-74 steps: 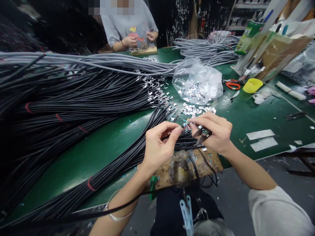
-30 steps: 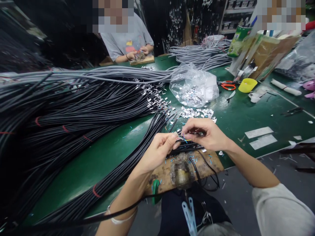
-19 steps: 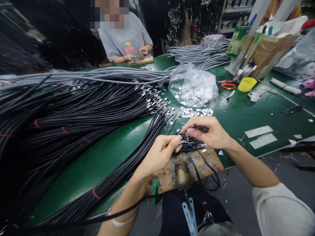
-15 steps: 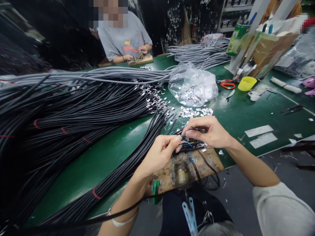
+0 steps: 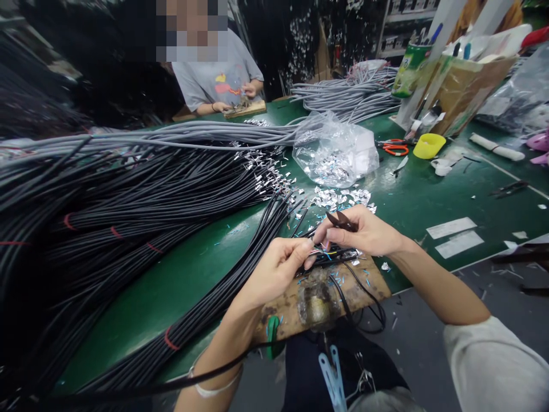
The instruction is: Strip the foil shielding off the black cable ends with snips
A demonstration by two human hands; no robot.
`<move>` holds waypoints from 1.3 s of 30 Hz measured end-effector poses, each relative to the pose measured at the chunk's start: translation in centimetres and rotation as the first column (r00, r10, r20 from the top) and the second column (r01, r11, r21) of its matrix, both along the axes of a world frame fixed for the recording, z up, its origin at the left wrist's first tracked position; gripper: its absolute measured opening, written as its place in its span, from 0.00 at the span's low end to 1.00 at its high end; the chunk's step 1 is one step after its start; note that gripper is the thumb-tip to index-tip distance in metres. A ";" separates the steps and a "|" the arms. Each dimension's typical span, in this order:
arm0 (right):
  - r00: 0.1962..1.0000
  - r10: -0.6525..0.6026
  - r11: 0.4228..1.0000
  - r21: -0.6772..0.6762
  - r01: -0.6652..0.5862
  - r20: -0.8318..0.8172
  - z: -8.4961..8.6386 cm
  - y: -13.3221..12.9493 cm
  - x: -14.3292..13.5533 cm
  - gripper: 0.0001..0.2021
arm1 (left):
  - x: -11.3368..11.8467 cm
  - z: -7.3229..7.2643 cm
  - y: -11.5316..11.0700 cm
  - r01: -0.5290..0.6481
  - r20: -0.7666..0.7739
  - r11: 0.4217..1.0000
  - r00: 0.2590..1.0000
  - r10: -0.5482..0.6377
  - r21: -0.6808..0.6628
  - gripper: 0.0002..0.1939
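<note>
My left hand (image 5: 285, 266) is closed in a pinch on the stripped end of a black cable. Thin coloured wires (image 5: 328, 253), among them yellow, blue and reddish ones, fan out from its fingertips. Dark snips (image 5: 340, 221) are tucked in my right hand (image 5: 358, 232), blades pointing up and left. The thumb and forefinger of that hand meet at the wires, close to my left fingertips. Below both hands lies a stained wooden board (image 5: 283, 312) with a lumpy metal fixture (image 5: 317, 303) and blue wire scraps on it.
Black cable bundles (image 5: 171, 200) cover the left of the green table (image 5: 429, 200). Behind my hands are foil scraps (image 5: 330, 197) and a clear plastic bag (image 5: 338, 149). Orange-handled scissors (image 5: 394, 147) and a yellow cup (image 5: 429, 146) stand right. A co-worker (image 5: 218, 74) sits opposite.
The snips in my right hand have turned so that their blades now show above the fingers. Both hands stay nearly in place, and the coloured wires are spread a little more.
</note>
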State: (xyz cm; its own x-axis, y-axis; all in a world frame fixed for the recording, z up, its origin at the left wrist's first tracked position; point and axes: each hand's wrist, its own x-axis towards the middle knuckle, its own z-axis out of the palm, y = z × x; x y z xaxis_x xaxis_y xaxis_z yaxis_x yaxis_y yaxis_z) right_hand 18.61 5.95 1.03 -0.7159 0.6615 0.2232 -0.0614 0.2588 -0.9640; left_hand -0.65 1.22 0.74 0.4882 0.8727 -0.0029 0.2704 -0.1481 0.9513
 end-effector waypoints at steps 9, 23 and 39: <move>0.997 0.040 0.995 -0.091 -0.045 -0.060 -0.4 0.0 -0.2 0.16 | 0.1 0.4 0.0 -0.004 -0.012 1.000 1.000 0.004 -0.019 0.26; 0.994 0.093 0.993 -0.070 -0.097 -0.058 -0.1 0.1 0.1 0.06 | -0.1 0.4 -0.1 0.009 -0.009 1.000 1.000 -0.009 -0.022 0.24; 0.936 -0.328 0.744 0.576 0.338 -0.125 -0.8 -1.3 -0.8 0.04 | -0.1 -1.1 0.1 -0.122 0.157 0.992 0.980 0.122 -0.009 0.22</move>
State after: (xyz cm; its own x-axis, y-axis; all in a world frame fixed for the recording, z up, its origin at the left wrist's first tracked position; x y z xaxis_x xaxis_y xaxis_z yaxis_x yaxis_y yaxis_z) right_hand 17.80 4.67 0.28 -0.4684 0.5970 0.6513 0.1220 0.7738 -0.6216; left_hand -0.72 1.31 -0.36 0.3720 0.9259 0.0658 0.1340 -0.1237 0.9832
